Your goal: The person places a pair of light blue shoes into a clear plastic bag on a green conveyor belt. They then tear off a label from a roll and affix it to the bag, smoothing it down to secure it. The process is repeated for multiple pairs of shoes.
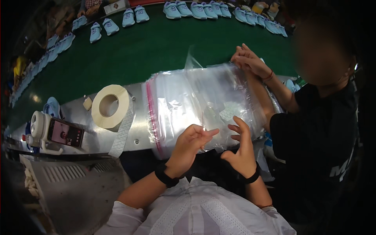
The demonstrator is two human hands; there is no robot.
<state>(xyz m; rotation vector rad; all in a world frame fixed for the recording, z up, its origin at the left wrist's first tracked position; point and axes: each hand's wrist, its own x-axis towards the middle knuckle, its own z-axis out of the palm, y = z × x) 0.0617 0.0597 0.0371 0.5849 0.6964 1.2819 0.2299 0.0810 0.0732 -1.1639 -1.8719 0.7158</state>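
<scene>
A stack of clear plastic bags (174,103) with a pink strip along its left edge lies in front of me. Over the stack's near edge, my left hand (188,147) holds nothing, its fingers loosely stretched to the right. My right hand (242,150) is raised beside it with thumb and fingers spread, nothing in it. One bag corner (192,60) sticks up at the stack's far side. At the right, a co-worker's hand (252,64) hovers over or touches the far right corner of the bags; exact contact is unclear.
A large roll of white label tape (98,103) trails a strip over the metal table edge. Left of it, a phone (65,133) leans by a white holder (38,124). Behind runs a green conveyor belt (156,47) lined with light blue shoes (172,10). A co-worker (313,125) stands close at right.
</scene>
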